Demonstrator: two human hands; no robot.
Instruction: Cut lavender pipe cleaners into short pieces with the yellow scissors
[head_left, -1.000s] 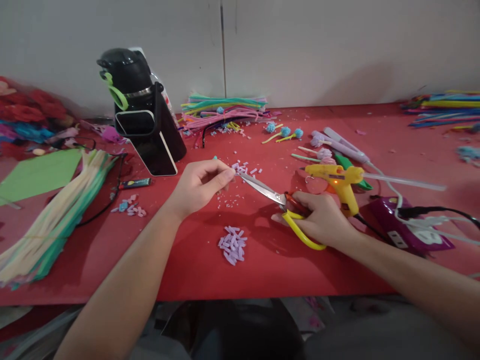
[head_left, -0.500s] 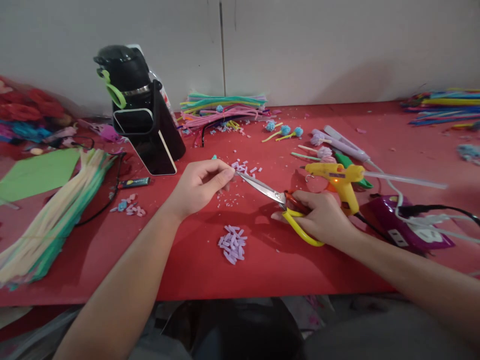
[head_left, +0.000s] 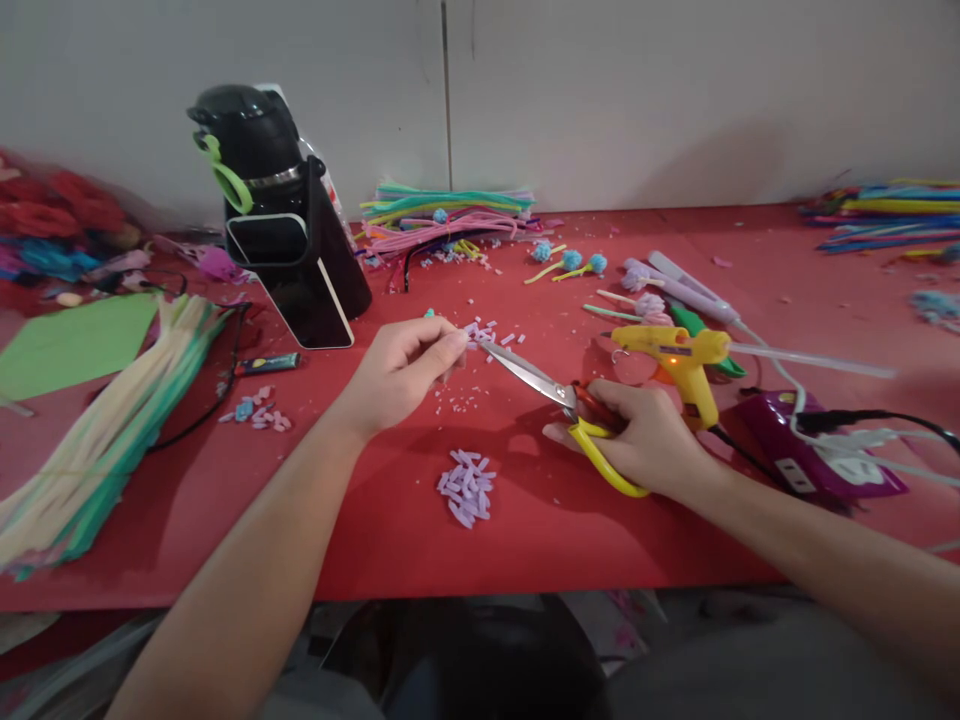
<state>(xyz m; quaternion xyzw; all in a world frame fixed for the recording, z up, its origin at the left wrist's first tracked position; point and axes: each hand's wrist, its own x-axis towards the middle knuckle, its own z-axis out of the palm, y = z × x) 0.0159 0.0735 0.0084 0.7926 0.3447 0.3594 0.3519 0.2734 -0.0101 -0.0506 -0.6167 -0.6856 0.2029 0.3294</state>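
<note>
The scissors [head_left: 541, 383] are held above the middle of the red tabletop [head_left: 375, 550], their blades together and pointing at the left hand [head_left: 401, 375], with the tip just beside its fingertips. The right hand [head_left: 649, 435] has its fingers curled around the yellow and reddish handles. On the left hand, thumb and index finger are pressed together at the tips; whether a small piece sits between them cannot be told.

Lilac scraps [head_left: 495, 337] lie scattered behind the blade tip, and a pile of longer lilac pieces [head_left: 466, 488] rests nearer the front edge. Beyond the right hand lies a yellow glue gun [head_left: 679, 350], with a purple socket box [head_left: 814, 460] to its right. Farther left stand a black bottle [head_left: 240, 135] and a bundle of pale and green stems [head_left: 105, 440] lying flat.
</note>
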